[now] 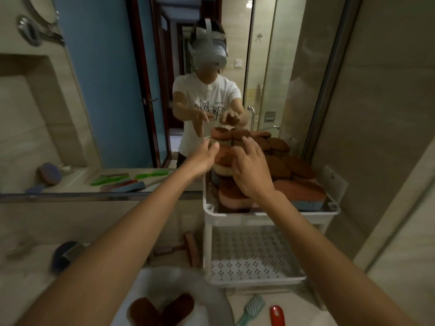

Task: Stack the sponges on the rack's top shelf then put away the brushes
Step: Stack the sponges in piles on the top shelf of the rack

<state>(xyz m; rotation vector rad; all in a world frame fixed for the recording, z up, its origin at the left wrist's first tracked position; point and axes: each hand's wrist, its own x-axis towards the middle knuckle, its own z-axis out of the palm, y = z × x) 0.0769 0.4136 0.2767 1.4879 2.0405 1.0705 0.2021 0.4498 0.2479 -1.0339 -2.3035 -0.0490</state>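
Observation:
A tall stack of sponges (223, 161), brown scrub sides up, stands at the front left of the white rack's top shelf (270, 214). My left hand (202, 158) touches the stack's left side with its fingers apart. My right hand (251, 175) lies spread over the stack's right side and hides part of it. More sponges (299, 191) lie in rows on the shelf to the right. Two brown sponges (162, 310) sit in a white basin (146, 281) at the bottom. On the counter lie a teal brush (251, 307), a red brush (277, 315) and a brown brush (191, 248).
The rack's lower shelf (254, 255) is a perforated white tray. A blue round brush (64, 255) lies at the left of the counter. A wall mirror (117, 90) behind the rack reflects a person, the hands and green and red combs. A tiled wall stands to the right.

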